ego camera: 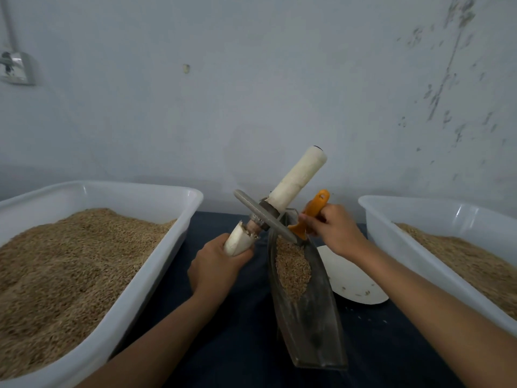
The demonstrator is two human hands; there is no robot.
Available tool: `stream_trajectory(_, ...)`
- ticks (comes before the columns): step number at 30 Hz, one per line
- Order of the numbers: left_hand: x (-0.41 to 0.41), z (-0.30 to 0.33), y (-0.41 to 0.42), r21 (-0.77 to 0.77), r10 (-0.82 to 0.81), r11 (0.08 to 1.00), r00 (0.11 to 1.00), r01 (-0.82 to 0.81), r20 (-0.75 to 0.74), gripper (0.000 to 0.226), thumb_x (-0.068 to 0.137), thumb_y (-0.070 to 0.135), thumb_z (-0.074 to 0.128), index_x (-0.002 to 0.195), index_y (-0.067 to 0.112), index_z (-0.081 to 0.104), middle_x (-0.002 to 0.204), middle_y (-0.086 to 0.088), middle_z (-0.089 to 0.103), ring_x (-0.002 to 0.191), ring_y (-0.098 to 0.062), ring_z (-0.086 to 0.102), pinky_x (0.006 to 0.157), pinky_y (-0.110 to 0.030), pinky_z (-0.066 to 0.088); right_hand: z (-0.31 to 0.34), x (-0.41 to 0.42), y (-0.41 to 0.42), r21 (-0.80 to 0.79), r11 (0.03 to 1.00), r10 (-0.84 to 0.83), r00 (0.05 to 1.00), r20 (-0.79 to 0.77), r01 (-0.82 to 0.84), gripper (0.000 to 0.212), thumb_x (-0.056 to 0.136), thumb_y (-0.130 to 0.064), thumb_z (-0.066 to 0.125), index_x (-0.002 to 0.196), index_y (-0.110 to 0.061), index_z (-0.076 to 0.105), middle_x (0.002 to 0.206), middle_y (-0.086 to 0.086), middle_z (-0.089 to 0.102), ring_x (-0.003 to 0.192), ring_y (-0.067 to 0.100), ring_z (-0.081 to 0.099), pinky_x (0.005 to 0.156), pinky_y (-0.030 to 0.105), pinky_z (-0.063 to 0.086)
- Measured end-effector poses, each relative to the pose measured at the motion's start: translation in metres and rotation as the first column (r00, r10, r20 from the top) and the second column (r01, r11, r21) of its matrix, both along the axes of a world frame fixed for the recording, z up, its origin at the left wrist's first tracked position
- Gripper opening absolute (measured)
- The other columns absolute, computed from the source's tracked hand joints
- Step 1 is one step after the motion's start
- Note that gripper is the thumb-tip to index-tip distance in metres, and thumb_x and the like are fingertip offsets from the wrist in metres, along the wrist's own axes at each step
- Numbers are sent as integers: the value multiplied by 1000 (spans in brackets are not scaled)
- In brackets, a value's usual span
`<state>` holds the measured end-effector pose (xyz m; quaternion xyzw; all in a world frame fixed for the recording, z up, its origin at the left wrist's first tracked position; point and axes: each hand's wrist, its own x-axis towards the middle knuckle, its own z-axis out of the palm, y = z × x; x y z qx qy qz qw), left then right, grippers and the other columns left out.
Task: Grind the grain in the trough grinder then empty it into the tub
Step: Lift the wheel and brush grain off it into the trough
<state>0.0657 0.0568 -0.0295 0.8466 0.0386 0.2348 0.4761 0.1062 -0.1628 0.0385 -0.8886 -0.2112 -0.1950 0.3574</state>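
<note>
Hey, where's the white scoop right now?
In the head view the white scoop lies on the dark cloth, right of the metal trough and left of the right tub, under the right forearm.

A dark blue cloth (229,345) covers the desk. On it lies a white scoop (352,278), a few stray husks on its surface. Behind the cloth rises a pale wall (251,79), scuffed and flaking up its right side. Far left of the scoop, high on the wall, hangs a socket box (16,68).
</note>
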Motion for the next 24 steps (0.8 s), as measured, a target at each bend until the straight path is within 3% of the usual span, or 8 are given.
stream_trajectory(5,-1,0,0,14,14,1000,1000,-14,6,28,72,52,68,92,33,63,79,11,64,77,-10,60,70,-35,51,5,-9,-8,27,996,82,992,-99,-80,31,94,-22,60,82,6,65,75,22,65,71,32,64,71,45,52)
stream_trajectory(9,-1,0,0,0,19,1000,1000,-19,6,27,72,53,67,90,33,63,78,11,64,75,-10,60,68,-33,50,10,-9,-8,88,996,-40,987,158,26,31,94,-25,59,79,1,67,71,16,66,65,24,63,66,40,51)
stream_trajectory(12,1,0,2,-34,19,999,1000,-19,0,26,72,54,66,84,32,62,73,10,64,71,-11,61,65,-32,49,10,-6,-4,32,998,-68,963,262,62,22,95,-25,58,80,-11,67,72,4,67,67,8,62,65,24,49)
stream_trajectory(14,2,0,3,-55,15,998,1000,-15,3,24,72,53,67,82,32,62,72,10,64,70,-10,60,64,-31,49,6,0,0,-70,996,-35,977,211,51,18,95,-26,57,83,-16,66,77,3,68,70,5,62,68,24,48)
stream_trajectory(17,2,0,3,-68,14,998,1000,-14,8,21,73,52,68,80,34,60,72,10,64,70,-9,60,66,-32,50,0,6,2,-145,989,-25,998,52,32,27,95,-28,57,87,-5,69,80,12,68,76,19,64,76,41,50)
stream_trajectory(20,3,-1,4,-69,21,997,1000,-20,8,20,73,53,67,80,36,59,73,11,64,70,-8,60,65,-31,50,0,3,2,-122,992,-9,1000,-30,6,17,93,-26,60,83,-16,69,74,3,67,69,8,62,69,30,47)
stream_trajectory(24,3,-1,4,-43,21,999,1000,-22,-3,24,72,55,66,86,35,61,75,12,63,71,-8,60,60,-27,44,7,-5,2,-73,997,26,988,-151,-37,19,93,-24,61,78,-14,66,70,6,67,67,17,65,70,32,53)
